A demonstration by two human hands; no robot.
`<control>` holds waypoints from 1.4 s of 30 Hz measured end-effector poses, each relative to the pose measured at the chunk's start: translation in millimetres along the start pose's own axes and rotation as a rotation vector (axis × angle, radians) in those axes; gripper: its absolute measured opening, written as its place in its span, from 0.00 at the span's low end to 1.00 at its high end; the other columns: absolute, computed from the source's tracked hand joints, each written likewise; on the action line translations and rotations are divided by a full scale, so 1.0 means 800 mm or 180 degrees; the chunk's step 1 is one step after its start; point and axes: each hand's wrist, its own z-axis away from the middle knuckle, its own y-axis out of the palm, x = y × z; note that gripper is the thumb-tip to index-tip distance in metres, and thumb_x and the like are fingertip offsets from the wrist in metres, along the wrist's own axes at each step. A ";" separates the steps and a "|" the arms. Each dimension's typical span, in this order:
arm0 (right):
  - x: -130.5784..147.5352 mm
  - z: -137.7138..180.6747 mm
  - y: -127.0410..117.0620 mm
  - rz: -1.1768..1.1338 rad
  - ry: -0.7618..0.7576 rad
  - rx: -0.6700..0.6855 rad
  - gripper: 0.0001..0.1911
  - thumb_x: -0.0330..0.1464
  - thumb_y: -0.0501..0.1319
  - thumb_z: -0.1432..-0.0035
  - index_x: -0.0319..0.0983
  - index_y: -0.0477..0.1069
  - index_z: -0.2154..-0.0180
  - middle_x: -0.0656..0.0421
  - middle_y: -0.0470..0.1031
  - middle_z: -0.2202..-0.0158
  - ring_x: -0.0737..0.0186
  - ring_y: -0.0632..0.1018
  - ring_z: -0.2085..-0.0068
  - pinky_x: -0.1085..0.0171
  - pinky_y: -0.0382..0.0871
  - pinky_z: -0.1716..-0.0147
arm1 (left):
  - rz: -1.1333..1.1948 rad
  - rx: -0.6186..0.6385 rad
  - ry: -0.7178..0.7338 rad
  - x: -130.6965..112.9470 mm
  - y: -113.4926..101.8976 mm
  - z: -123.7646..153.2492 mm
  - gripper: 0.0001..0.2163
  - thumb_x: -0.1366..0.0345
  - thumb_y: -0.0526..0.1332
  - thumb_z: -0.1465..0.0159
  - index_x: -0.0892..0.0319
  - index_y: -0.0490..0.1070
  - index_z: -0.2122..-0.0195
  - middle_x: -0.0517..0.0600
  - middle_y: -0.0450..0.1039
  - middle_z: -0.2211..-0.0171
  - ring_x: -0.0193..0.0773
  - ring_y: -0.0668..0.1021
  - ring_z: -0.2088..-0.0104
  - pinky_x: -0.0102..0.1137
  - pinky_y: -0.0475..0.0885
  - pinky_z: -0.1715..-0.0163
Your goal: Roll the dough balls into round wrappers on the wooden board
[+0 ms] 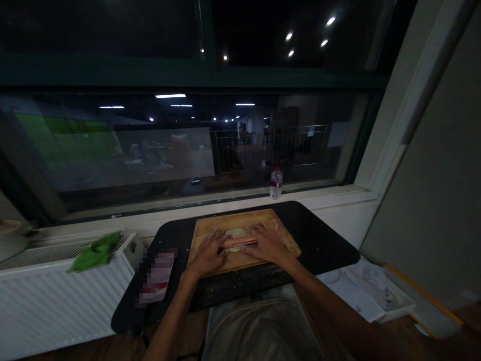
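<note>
Pressing down on a reddish rolling pin [240, 241]: left hand [208, 254] and right hand [267, 244], fingers spread flat, not clasped. Rolling pin lies across pale dough [236, 232] on wooden board [280, 228], black tabletop [325, 243].

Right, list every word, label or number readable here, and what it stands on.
No text can be read.
Clear plastic bottle, red label: too small to read.
Red-and-white packet on the black table: blurred out.
White papers at right: markings too faint.
</note>
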 end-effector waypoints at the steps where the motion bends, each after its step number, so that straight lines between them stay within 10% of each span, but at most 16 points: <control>1: 0.006 -0.003 -0.001 -0.0037 -0.0036 0.0050 0.47 0.66 0.60 0.33 0.44 0.69 0.27 0.47 0.73 0.29 0.34 0.68 0.27 0.35 0.44 0.24 | 0.0008 0.0013 0.0013 0.001 0.000 -0.001 0.26 0.62 0.60 0.29 0.55 0.73 0.29 0.53 0.68 0.25 0.50 0.60 0.20 0.49 0.57 0.20; 42: 0.051 -0.014 -0.001 -0.0029 0.0264 0.0079 0.40 0.60 0.67 0.36 0.41 0.76 0.34 0.43 0.77 0.34 0.34 0.73 0.33 0.35 0.51 0.28 | -0.0252 -0.0219 -0.0088 -0.010 0.007 -0.002 0.22 0.60 0.63 0.28 0.54 0.78 0.35 0.57 0.72 0.28 0.53 0.68 0.24 0.49 0.63 0.23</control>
